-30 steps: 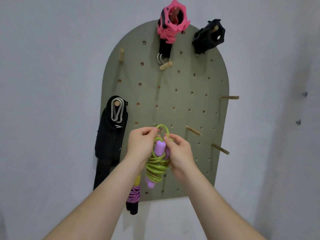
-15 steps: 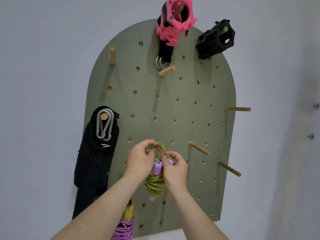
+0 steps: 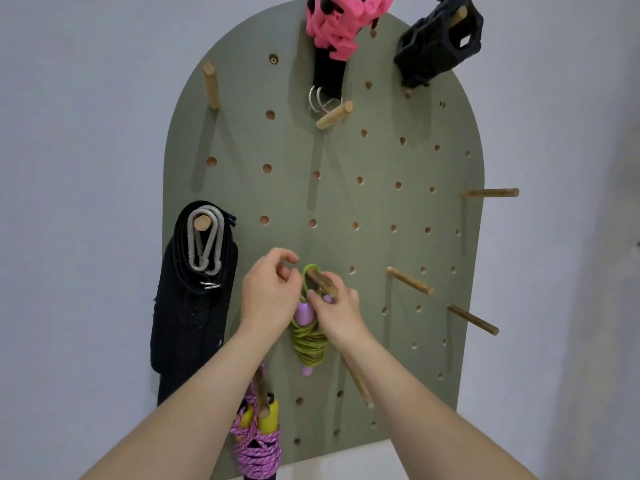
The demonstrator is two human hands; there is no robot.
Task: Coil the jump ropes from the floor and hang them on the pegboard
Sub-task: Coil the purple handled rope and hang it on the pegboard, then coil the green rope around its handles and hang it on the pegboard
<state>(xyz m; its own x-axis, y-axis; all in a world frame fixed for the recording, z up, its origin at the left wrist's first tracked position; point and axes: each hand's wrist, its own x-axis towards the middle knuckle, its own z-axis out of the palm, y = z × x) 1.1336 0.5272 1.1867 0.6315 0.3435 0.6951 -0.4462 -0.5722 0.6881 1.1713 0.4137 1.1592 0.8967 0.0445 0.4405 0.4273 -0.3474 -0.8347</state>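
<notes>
Pink rope (image 3: 256,455) is already hanging low on the pegboard (image 3: 346,202). My left hand (image 3: 268,292) is curling beside the loop; can't tell if it's pinching it. Green rope (image 3: 310,344) is coiled, its loop sitting over the peg (image 3: 322,282). My right hand (image 3: 337,315) is pinching it just under the peg. Hanging step, nearly done, I'd say. Next: seat the loop toward the board, then release.

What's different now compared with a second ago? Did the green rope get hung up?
Yes. The green jump rope came up to the pegboard, and its top loop now sits over a wooden peg. The right hand still grips it at the handles; the left hand sits beside the loop. The pink jump rope below stayed put.
</notes>
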